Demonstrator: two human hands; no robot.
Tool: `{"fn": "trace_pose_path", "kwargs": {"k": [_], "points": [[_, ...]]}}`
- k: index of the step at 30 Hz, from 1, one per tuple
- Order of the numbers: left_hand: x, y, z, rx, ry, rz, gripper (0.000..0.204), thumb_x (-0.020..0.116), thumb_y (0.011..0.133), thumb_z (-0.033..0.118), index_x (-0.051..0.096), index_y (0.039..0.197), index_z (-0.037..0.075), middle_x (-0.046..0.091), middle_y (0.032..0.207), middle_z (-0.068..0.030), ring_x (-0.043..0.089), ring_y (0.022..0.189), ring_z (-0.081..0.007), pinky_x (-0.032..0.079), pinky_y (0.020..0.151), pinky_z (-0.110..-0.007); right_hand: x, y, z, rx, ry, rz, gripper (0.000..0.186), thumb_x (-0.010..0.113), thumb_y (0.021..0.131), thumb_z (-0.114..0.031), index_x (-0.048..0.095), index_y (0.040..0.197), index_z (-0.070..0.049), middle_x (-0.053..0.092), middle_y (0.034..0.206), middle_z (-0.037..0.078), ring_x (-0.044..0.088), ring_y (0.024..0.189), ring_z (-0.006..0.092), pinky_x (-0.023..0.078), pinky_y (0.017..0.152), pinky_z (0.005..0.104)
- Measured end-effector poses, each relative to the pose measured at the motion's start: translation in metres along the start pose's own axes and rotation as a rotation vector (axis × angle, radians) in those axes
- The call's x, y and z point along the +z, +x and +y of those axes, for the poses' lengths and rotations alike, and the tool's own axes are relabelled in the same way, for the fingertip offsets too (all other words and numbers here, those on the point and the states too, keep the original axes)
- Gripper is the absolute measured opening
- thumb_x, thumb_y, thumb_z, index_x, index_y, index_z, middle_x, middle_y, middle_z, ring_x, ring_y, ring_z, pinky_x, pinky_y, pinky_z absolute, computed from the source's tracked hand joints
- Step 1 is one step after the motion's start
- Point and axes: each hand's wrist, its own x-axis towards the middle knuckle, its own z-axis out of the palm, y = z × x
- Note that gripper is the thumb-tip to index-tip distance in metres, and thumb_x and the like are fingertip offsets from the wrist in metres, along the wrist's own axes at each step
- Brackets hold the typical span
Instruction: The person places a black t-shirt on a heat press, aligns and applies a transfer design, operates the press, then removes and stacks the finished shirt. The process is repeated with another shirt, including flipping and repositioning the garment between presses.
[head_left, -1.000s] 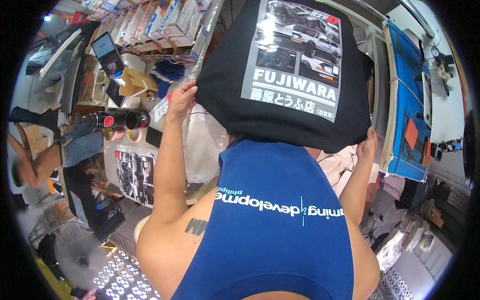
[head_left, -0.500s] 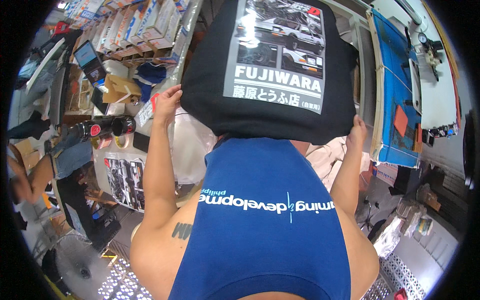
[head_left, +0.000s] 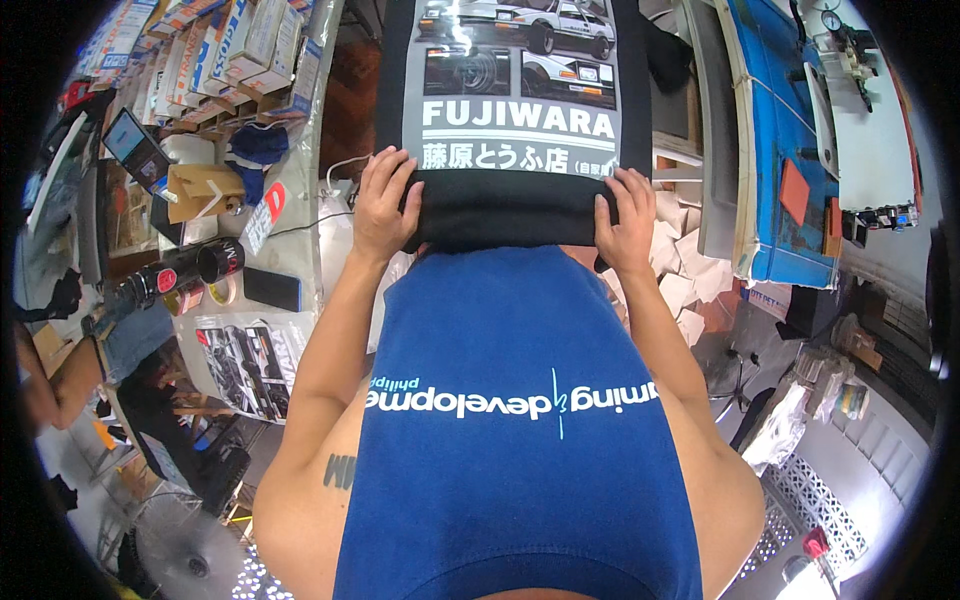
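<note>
A black shirt (head_left: 510,208) stretches out flat in front of me, its near edge close to my chest. On it lies a large grey rectangular print (head_left: 512,122) with white cars and white lettering. My left hand (head_left: 385,205) grips the shirt's near left corner, fingers over the top and thumb turned inward. At the near right corner my right hand (head_left: 627,215) holds the cloth in the same way, fingertips by the print's lower right corner. The far end of the shirt runs out of the picture.
On the left table (head_left: 325,240) lie a dark phone (head_left: 272,289), a roll of tape (head_left: 223,290) and a printed film sheet (head_left: 255,365). Boxes (head_left: 265,45) stand behind. A blue-covered machine (head_left: 785,150) is at right. Another person's arm (head_left: 75,375) shows far left.
Both hands have moved inward from the shirt's sides onto its near corners. The shirt, loose and wide before, now lies narrower and flatter, with its near edge drawn smooth.
</note>
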Motion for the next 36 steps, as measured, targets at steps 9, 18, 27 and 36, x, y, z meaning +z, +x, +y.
{"fn": "trace_pose_path", "kwargs": {"k": [9,18,27,36], "points": [[0.003,-0.003,-0.002,-0.001,-0.007,0.0,0.033,0.071,0.085,0.005,0.067,0.117,-0.002,0.063,0.125,-0.0168,0.057,0.124,-0.0378,0.045,0.108,-0.049,0.001,-0.003,0.003,0.014,-0.005,-0.026,0.032,0.07,0.086,-0.009,0.067,0.117,-0.004,0.062,0.129,0.015,0.052,0.128,0.0389,0.038,0.111,0.051],[-0.003,0.011,0.005,-0.029,0.049,-0.044,0.026,0.069,0.085,0.003,0.068,0.111,-0.001,0.063,0.12,-0.0162,0.059,0.114,-0.0358,0.047,0.101,-0.045,-0.005,0.005,0.001,0.085,0.008,-0.036,0.023,0.07,0.086,-0.009,0.069,0.109,-0.005,0.063,0.121,0.016,0.055,0.12,0.0374,0.042,0.103,0.0474],[0.025,0.069,-0.096,-0.864,-0.66,0.098,0.032,0.06,0.1,0.037,0.07,0.112,0.009,0.065,0.109,-0.0077,0.063,0.101,-0.0226,0.052,0.085,-0.034,0.02,0.077,0.109,1.229,0.61,-0.035,0.056,0.059,0.099,-0.052,0.069,0.115,0.001,0.07,0.112,0.014,0.066,0.103,0.0258,0.051,0.094,0.0406],[0.088,0.166,-0.181,-1.037,-1.833,-0.165,0.092,0.046,0.089,0.08,0.054,0.143,0.005,0.062,0.136,-0.0161,0.062,0.121,-0.0294,0.05,0.103,-0.043,0.071,0.161,0.184,1.159,2.067,-0.275,0.107,0.046,0.086,-0.084,0.044,0.147,0.004,0.06,0.138,0.019,0.062,0.12,0.035,0.049,0.104,0.045]]}}
